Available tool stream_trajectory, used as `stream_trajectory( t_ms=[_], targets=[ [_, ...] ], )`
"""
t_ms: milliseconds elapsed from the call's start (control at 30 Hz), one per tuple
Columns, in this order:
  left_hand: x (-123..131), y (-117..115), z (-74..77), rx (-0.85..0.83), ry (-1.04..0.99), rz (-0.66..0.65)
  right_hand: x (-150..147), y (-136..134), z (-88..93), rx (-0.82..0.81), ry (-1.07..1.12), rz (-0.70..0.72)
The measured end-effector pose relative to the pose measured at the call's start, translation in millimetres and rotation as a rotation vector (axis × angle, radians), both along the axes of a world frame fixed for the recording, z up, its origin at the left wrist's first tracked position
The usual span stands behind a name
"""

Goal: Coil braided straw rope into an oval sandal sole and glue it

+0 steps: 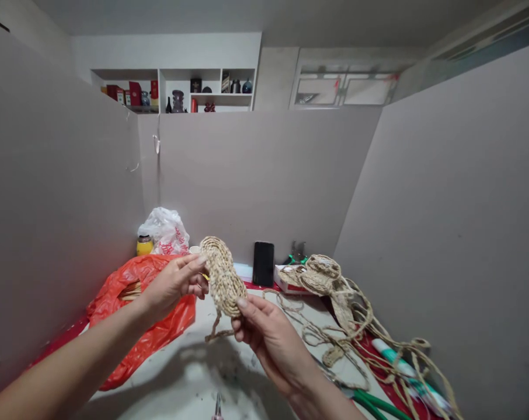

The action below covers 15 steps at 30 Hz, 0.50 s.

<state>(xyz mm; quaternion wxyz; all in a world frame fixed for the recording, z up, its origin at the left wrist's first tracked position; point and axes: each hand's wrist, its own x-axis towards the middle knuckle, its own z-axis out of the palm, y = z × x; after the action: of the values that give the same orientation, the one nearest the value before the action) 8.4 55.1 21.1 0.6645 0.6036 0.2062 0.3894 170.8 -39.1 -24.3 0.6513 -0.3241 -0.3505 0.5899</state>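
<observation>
A tan shoe sole [223, 274] of coiled, braided straw cord is held up over the table, tilted, with a loose cord end [216, 332] hanging below it. My left hand [190, 277] pinches its upper left edge between thumb and fingers. At its lower right end, my right hand [264, 326] grips the edge, thumb on the front face. The fingers behind the sole are partly hidden.
Left lies a red plastic bag [137, 350] with straw-coloured strips; behind it are a white bag [166, 227] and a yellow jar [144, 245]. A phone [263, 263] leans against the back panel. Tangled cord [321, 332], a green-white tube [396, 359] and green handles [369, 402] lie right. A pointed tool [218, 405] lies in front.
</observation>
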Motion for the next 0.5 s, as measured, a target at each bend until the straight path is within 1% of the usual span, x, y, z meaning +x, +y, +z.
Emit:
stream_trajectory(
  t_ms=[100,167,267,300,433,500],
  targets=[
    [-2,0,-2.2,-0.026,-0.056,-0.043,4,1,4.2,-0.019,0.162,0.031],
    [-2,-4,-2.7,0.003,-0.075,-0.115,2,1,9.0,-0.040,0.230,0.085],
    [1,-14,-0.5,0.032,-0.109,-0.264,-7,-2,16.2,-0.072,0.253,0.186],
    [1,-17,0.9,0.029,-0.111,-0.286,-10,-3,18.1,-0.076,0.244,0.218],
    [3,-26,8.8,0.059,-0.076,-0.251,-18,-6,21.3,-0.055,0.148,0.321],
    [3,-26,13.2,0.079,-0.084,-0.212,-14,-5,19.1,-0.023,0.085,0.315]
  ],
)
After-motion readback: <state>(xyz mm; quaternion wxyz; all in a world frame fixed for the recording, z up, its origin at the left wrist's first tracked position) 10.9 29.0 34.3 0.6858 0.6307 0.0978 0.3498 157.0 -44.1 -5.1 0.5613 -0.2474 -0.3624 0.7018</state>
